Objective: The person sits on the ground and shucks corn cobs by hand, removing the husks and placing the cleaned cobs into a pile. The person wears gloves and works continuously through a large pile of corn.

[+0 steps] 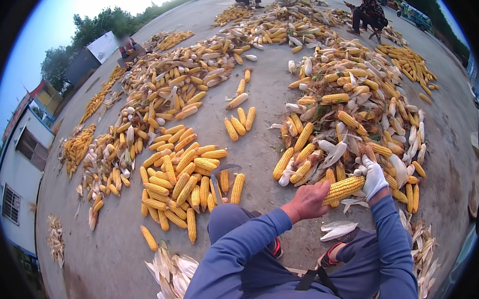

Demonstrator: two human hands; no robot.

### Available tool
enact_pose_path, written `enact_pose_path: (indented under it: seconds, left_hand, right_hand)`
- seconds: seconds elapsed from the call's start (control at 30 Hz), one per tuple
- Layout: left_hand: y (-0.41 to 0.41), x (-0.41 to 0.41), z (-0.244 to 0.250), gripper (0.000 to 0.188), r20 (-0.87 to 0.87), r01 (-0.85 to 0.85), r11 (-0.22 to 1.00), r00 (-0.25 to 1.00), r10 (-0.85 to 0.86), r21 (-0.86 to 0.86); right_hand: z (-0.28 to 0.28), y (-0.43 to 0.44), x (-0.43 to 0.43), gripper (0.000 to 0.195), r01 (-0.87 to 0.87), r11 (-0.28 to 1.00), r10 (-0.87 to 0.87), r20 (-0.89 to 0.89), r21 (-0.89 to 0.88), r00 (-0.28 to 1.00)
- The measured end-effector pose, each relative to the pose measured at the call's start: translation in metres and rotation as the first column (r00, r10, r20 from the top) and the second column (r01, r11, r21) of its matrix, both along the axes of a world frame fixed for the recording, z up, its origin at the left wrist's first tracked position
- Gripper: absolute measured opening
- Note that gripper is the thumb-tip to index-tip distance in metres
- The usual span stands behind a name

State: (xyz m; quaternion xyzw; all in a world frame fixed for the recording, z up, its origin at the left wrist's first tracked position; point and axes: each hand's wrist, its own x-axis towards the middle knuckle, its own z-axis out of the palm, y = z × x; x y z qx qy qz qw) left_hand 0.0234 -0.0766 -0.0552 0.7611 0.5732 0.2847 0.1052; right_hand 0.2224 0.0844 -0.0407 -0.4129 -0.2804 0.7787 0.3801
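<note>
My bare left hand (309, 201) grips a husked yellow ear of corn (344, 190) near its left end. The ear lies nearly level above the ground in front of my right knee. At its other end is my right hand (373, 178), in a white glove, with fingers curled by the butt of the ear; what lies under those fingers is partly hidden. Just beyond both hands rises a heap of corn ears and dry husks (335, 145). Loose pale husks (338, 229) rest on the concrete below the ear.
A pile of husked ears (177, 184) lies left of my knees, with a sickle (216, 186) at its right edge. Husks (175, 276) lie beside me. A long corn heap (180, 76) curves beyond. Several people sit farther off, one person (367, 9) at right.
</note>
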Motion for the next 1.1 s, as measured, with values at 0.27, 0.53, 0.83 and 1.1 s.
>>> enact_pose_path:
  seconds: [0.27, 0.53, 0.83, 1.1]
  left_hand:
    - [-0.007, -0.014, -0.005, 0.054, -0.168, 0.098, 0.991, 0.983, -0.081, 0.091]
    - [-0.002, -0.026, 0.011, 0.051, -0.232, 0.109, 0.991, 0.969, -0.088, 0.078]
    - [-0.014, -0.068, 0.014, 0.028, -0.372, -0.044, 0.997, 0.926, 0.062, 0.056]
    - [-0.034, -0.174, 0.044, 0.030, -0.544, -0.602, 0.703, 0.759, 0.357, -0.378]
  right_hand:
    - [-0.023, -0.008, 0.005, 0.016, -0.070, 0.997, 0.072, 0.137, -0.025, 0.988]
    - [-0.022, -0.012, -0.008, 0.024, 0.036, 0.995, -0.053, 0.198, 0.092, 0.979]
    - [-0.001, -0.006, -0.007, 0.026, 0.054, 0.995, -0.071, 0.216, 0.085, 0.974]
    - [0.028, 0.003, 0.011, 0.026, 0.103, 0.969, -0.151, 0.209, 0.223, 0.966]
